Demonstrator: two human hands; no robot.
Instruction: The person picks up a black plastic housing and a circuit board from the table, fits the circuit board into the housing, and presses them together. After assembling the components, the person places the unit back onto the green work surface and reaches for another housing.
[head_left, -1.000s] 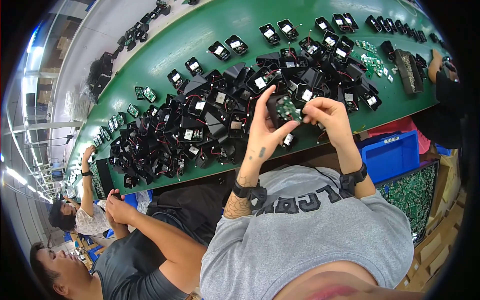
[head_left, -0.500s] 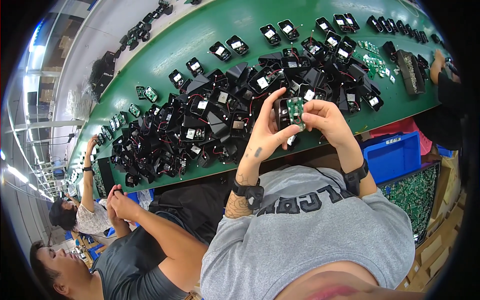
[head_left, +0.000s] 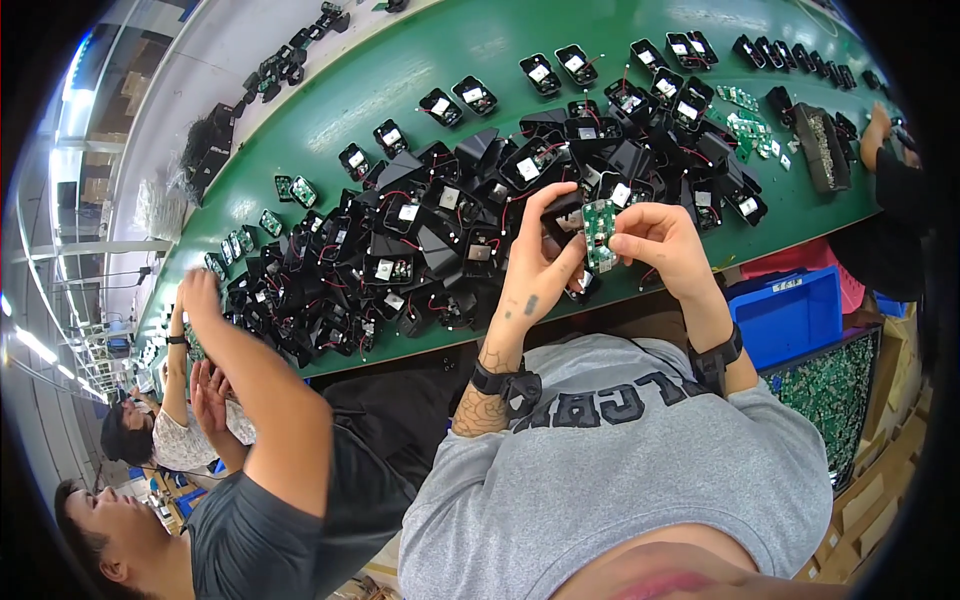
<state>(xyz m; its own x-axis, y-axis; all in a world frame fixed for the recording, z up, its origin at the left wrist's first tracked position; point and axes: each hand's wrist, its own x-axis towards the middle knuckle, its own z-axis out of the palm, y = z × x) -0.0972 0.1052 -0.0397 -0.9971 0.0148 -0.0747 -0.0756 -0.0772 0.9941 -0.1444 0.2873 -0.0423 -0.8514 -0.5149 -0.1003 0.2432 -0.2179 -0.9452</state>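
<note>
My left hand (head_left: 535, 262) is curled around a black plastic housing (head_left: 566, 222), which is partly hidden by the fingers and the board. Between the thumb and fingers of my right hand (head_left: 664, 246) is the right edge of a green circuit board (head_left: 600, 228). The board stands tilted at the housing's open side; whether the two touch I cannot tell. Just beyond both hands lies a large heap of black housings (head_left: 440, 250) with red wires and pale square parts.
Single housings (head_left: 474, 95) stand along the far side of the green table (head_left: 400, 60). Loose boards (head_left: 755, 130) lie to the right beside a dark box (head_left: 822, 145). A blue bin (head_left: 790, 318) sits below the right edge. At left, a co-worker's arm (head_left: 270, 400) reaches over the table.
The circuit board has turned and sits a little lower and farther right relative to the housing. At left, the co-worker's hands have parted, one arm now stretched toward the row of boards.
</note>
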